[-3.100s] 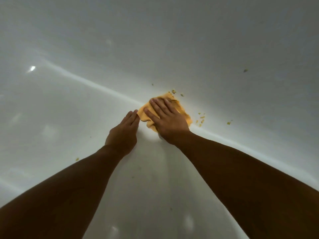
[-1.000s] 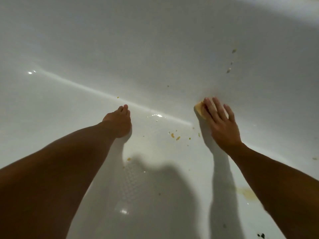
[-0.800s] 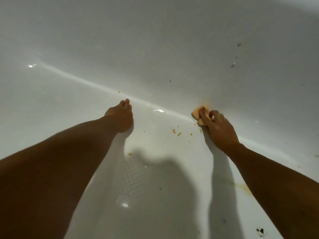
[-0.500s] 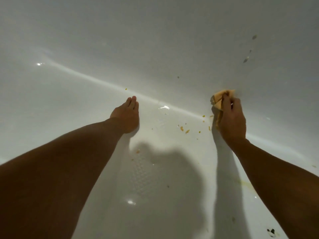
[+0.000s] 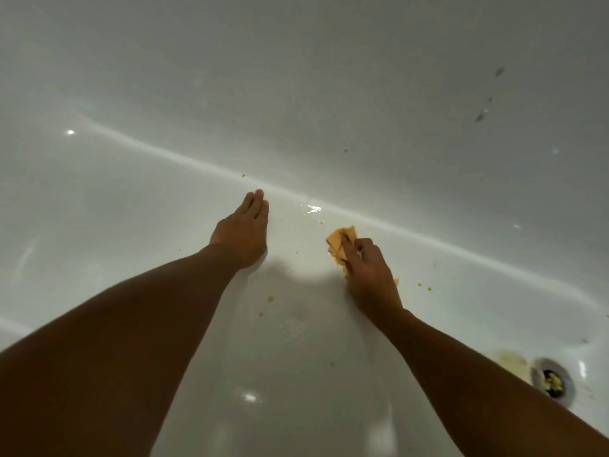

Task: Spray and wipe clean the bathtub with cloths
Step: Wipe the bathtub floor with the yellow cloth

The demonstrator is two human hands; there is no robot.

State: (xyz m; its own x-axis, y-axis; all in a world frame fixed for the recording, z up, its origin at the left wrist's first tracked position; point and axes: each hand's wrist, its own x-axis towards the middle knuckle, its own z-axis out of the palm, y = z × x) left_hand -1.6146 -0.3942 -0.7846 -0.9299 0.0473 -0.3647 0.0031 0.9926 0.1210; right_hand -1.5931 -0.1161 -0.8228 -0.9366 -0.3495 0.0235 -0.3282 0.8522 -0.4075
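I look down into a white bathtub (image 5: 138,225). My right hand (image 5: 370,275) grips a bunched orange cloth (image 5: 341,244) on the tub floor, a little in front of the crease where floor meets far wall. My left hand (image 5: 244,229) rests flat on the tub floor with straight fingers, to the left of the cloth and apart from it. Small yellow crumbs (image 5: 423,285) lie on the floor right of my right hand, and more specks (image 5: 270,298) lie between my arms.
The drain (image 5: 552,380) sits at the lower right with yellowish debris in it and a yellow stain beside it. Dark smudges (image 5: 481,117) mark the far wall at the upper right. A wet glint (image 5: 311,209) shows on the crease.
My right hand has brought the cloth down from the far wall onto the tub floor and leftward, over where crumbs lay. My left hand stays planted. The view has shifted and the drain now shows.
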